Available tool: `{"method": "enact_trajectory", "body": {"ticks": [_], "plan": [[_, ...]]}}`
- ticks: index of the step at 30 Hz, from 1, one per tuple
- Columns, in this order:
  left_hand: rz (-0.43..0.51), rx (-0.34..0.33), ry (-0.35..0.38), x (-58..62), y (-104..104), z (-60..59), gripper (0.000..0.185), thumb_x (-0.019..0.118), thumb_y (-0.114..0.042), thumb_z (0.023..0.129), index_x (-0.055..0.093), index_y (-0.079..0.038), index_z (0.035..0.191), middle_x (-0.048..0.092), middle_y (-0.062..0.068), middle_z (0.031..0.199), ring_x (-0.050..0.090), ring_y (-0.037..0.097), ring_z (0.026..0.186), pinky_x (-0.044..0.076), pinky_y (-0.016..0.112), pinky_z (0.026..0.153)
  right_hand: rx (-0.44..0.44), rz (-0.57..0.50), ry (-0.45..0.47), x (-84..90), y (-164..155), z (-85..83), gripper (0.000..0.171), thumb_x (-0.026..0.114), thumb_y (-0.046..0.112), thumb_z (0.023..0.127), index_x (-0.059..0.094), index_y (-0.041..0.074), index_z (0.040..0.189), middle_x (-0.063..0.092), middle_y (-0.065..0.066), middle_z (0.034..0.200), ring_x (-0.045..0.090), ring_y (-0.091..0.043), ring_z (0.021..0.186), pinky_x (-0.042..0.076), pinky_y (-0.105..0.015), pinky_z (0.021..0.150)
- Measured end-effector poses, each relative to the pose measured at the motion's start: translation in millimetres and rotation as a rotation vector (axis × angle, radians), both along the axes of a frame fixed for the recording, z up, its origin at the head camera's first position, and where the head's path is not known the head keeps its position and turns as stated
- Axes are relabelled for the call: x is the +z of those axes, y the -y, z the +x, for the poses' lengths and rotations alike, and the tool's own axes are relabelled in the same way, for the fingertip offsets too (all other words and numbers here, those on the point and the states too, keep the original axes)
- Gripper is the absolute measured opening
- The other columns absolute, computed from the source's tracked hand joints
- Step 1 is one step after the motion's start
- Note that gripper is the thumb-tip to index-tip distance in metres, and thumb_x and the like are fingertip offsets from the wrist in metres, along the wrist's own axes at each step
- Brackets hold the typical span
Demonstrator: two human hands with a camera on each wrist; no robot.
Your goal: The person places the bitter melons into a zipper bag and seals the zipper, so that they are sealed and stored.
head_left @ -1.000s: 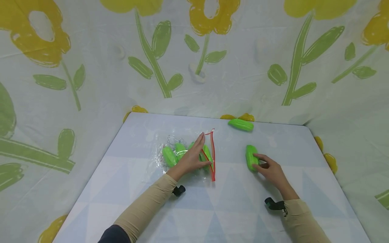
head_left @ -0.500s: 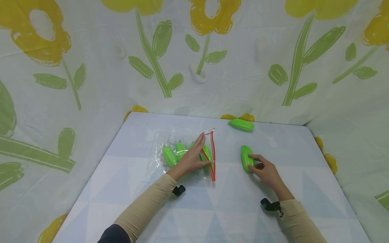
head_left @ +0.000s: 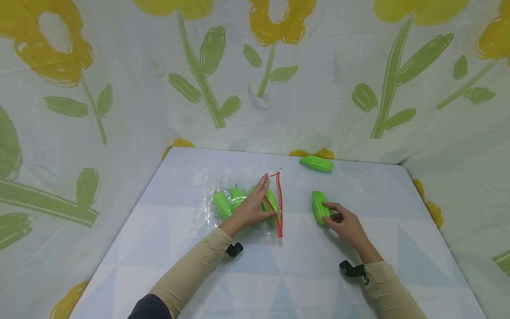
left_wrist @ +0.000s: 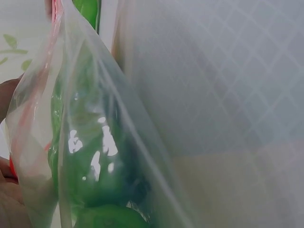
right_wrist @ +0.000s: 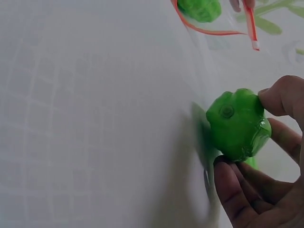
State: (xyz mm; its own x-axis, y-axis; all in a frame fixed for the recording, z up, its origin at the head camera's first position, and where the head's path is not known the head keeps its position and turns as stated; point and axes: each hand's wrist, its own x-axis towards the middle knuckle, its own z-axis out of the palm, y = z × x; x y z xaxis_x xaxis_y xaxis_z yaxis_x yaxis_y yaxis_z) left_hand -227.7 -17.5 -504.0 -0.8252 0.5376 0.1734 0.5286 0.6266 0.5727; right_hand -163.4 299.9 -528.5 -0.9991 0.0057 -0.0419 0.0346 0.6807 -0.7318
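My right hand (head_left: 348, 223) pinches a shiny green, long, ridged toy vegetable (head_left: 320, 208) between thumb and fingers. The right wrist view shows its lobed end with a small round stem mark (right_wrist: 227, 111), close to the table top. My left hand (head_left: 251, 208) rests at the mouth of a clear zip bag (head_left: 205, 223), its fingers straight and the thumb spread apart. Red strips (head_left: 280, 199) edge the bag's mouth, which gapes toward the right hand. Several similar green vegetables (head_left: 223, 204) lie inside the bag, partly hidden by my left hand.
Another green toy vegetable (head_left: 316, 164) lies near the table's back edge. The table (head_left: 303, 274) has a pale triangle pattern. A flower-printed cloth (head_left: 311, 110) hangs behind it and at both sides. Each wrist carries a small black camera (head_left: 352, 269).
My right hand has slid left with the green toy vegetable, nearer the bag's mouth, its movement shorter in the latest half second. The left hand and the bag have stayed in place.
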Motion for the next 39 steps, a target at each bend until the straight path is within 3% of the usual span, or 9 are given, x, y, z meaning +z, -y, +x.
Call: {"method": "enact_trajectory", "body": {"ticks": [5, 12, 17, 23, 33, 39], "plan": [[-0.007, 0.003, 0.008, 0.6, 0, -0.3, 0.112, 0.074, -0.046, 0.074, -0.004, -0.018, 0.149, -0.012, -0.009, 0.155, 0.006, 0.015, 0.142, 0.031, 0.038, 0.108, 0.039, -0.007, -0.019, 1.2, 4, -1.1, 0.056, 0.065, 0.050, 0.081, 0.050, 0.030, 0.132, 0.052, -0.010, 0.129, 0.058, -0.025, 0.094, 0.049, -0.029, 0.062], [-0.007, 0.016, 0.006, -0.6, 0, -0.4, 0.112, 0.075, -0.047, 0.073, 0.002, -0.012, 0.150, -0.013, -0.011, 0.154, 0.007, 0.015, 0.142, 0.031, 0.038, 0.107, 0.094, -0.026, -0.035, 2.0, 8, -2.2, 0.054, 0.064, 0.050, 0.082, 0.050, 0.033, 0.131, 0.050, -0.008, 0.133, 0.059, -0.026, 0.098, 0.052, -0.037, 0.075], [0.000, 0.013, 0.012, -0.9, 0, -0.8, 0.112, 0.075, -0.046, 0.073, -0.002, -0.018, 0.150, -0.013, -0.011, 0.155, 0.007, 0.014, 0.142, 0.030, 0.038, 0.108, 0.125, -0.052, -0.046, 2.0, 11, -2.8, 0.053, 0.065, 0.049, 0.081, 0.050, 0.035, 0.130, 0.051, -0.004, 0.131, 0.059, -0.024, 0.096, 0.052, -0.036, 0.075], [-0.001, 0.006, 0.000, -0.5, 0, -0.5, 0.112, 0.075, -0.045, 0.074, 0.000, -0.013, 0.150, -0.015, -0.013, 0.154, 0.008, 0.016, 0.142, 0.031, 0.038, 0.108, 0.184, -0.086, -0.075, 3.4, 17, -5.0, 0.051, 0.066, 0.046, 0.082, 0.051, 0.035, 0.129, 0.055, -0.002, 0.121, 0.059, -0.020, 0.092, 0.052, -0.033, 0.075], [-0.002, 0.004, -0.017, 0.6, 0, 0.9, 0.113, 0.075, -0.046, 0.074, 0.000, -0.011, 0.150, -0.014, -0.011, 0.154, 0.013, 0.020, 0.141, 0.034, 0.040, 0.106, 0.282, -0.103, -0.123, 7.7, 31, -8.1, 0.048, 0.067, 0.027, 0.086, 0.052, 0.023, 0.131, 0.055, -0.003, 0.119, 0.057, -0.020, 0.092, 0.053, -0.033, 0.076], [-0.001, 0.008, -0.027, 0.6, 0, 1.1, 0.112, 0.075, -0.045, 0.073, 0.003, -0.010, 0.150, -0.009, -0.005, 0.156, 0.014, 0.019, 0.141, 0.035, 0.040, 0.105, 0.369, -0.149, -0.167, 30.4, 48, -2.1, 0.047, 0.067, 0.008, 0.085, 0.053, 0.009, 0.129, 0.054, -0.011, 0.123, 0.056, -0.028, 0.092, 0.053, -0.037, 0.075]]}}
